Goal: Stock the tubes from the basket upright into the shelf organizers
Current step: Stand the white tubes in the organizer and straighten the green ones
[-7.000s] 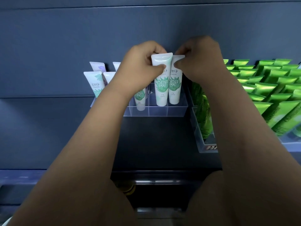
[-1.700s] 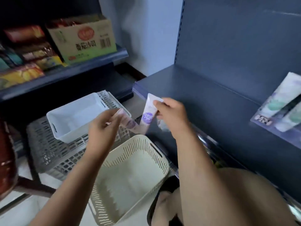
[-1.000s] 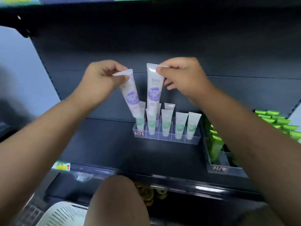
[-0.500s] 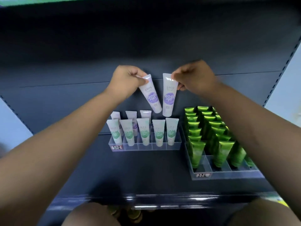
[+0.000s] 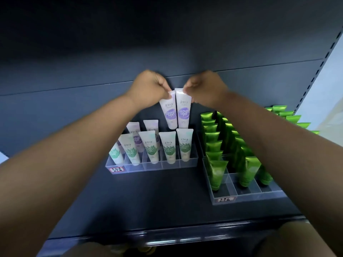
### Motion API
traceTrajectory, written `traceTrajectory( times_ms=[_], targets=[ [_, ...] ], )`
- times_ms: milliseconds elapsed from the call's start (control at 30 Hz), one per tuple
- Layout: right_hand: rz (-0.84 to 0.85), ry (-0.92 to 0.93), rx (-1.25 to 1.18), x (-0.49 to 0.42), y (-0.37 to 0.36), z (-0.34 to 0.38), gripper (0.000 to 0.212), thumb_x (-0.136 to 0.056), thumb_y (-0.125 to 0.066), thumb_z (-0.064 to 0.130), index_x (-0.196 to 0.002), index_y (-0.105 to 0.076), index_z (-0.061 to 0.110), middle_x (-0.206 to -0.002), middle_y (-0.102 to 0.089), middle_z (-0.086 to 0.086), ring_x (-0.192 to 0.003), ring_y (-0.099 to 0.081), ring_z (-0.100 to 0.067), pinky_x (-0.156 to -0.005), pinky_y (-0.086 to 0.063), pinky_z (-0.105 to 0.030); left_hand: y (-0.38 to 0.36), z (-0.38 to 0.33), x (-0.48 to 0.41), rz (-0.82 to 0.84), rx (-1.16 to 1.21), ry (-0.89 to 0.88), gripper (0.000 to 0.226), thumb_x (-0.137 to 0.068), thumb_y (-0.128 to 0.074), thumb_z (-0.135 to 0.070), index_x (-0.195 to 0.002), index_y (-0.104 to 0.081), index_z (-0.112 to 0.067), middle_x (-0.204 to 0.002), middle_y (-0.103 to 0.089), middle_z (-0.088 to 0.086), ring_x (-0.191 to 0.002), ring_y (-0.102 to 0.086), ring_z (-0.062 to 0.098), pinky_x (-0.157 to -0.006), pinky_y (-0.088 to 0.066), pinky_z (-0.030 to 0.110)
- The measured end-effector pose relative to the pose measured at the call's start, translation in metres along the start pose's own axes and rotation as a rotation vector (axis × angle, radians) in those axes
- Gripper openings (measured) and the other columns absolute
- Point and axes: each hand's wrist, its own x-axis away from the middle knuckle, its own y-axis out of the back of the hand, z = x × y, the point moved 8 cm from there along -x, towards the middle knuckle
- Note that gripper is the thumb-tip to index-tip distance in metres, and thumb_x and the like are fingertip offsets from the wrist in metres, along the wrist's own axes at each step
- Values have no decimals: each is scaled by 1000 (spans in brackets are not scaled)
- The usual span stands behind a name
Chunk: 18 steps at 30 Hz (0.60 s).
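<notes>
The green tubes (image 5: 217, 173) stand closest to the front of the shelf. They are shiny and bright, with their caps down, in rows inside a clear tray (image 5: 250, 196) on the right. A bit farther back, on the left, is a second clear tray (image 5: 154, 166) with a red and white label (image 5: 116, 170) on its front. Five leaf tubes (image 5: 151, 147) stand in its front row. They are white with green leaves, caps down and flat ends up. Two white tubes with purple marks (image 5: 151, 125) show behind them, partly hidden. Over the back right part of this tray hang the left purple tube (image 5: 169, 114) and the right purple tube (image 5: 183, 112). They are side by side and touching. Each is white with a purple patch and dark letters, and its cap end points down. I cannot tell if their caps are inside the tray.

Both trays sit on a dark blue shelf (image 5: 148, 201) with a shiny front edge (image 5: 185, 236). Behind it is a dark blue back wall (image 5: 74, 71). A pale wall (image 5: 330, 89) shows far to the right.

Both arms reach over the shelf. The left hand (image 5: 148, 88) is curled, and it pinches the flat top of the left purple tube. The right hand (image 5: 206, 89) is curled too, and it pinches the flat top of the right purple tube. The two hands are near each other.
</notes>
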Motion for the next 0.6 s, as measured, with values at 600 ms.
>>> traceTrajectory(
  times_ms=[600],
  targets=[
    [218,186,320,-4,-73,-35,15,-79,-66,9,-82,-80,15,-84,-78,-5,-86,-71,-23,-82,-53,-28,-49,30,-6,111,-353,38,9,-77,-82,-19,-79,-78,-27,-88,-76,-5,-87,-69,18,-82,-57,31]
  ],
)
